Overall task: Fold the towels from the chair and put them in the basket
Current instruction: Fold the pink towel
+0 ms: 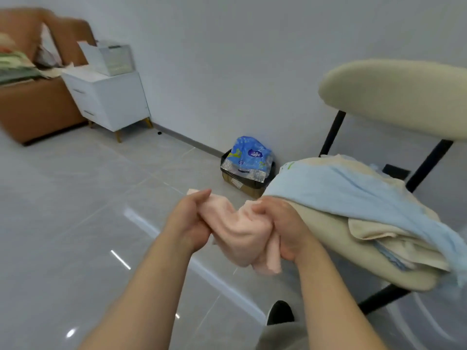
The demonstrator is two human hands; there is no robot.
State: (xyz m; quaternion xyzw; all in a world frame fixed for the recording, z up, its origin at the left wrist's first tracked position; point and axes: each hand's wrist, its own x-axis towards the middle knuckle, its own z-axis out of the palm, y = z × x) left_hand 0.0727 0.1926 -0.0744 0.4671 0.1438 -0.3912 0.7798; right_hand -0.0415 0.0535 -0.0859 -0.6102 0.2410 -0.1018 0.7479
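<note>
Slippage threatens the pink towel [240,236], bunched in mid-air left of the chair [394,97], because left hand [188,218] and right hand [285,228], both curled tight round it, grip wads, not corners.

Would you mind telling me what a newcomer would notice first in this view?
Dead centre, the left hand and right hand both grip a crumpled pale pink cloth towel. To the right, a light blue towel lies over beige towels heaped on the cream padded chair with black legs. Against the wall behind stands a small dark-lined box holding a blue plastic bag.
</note>
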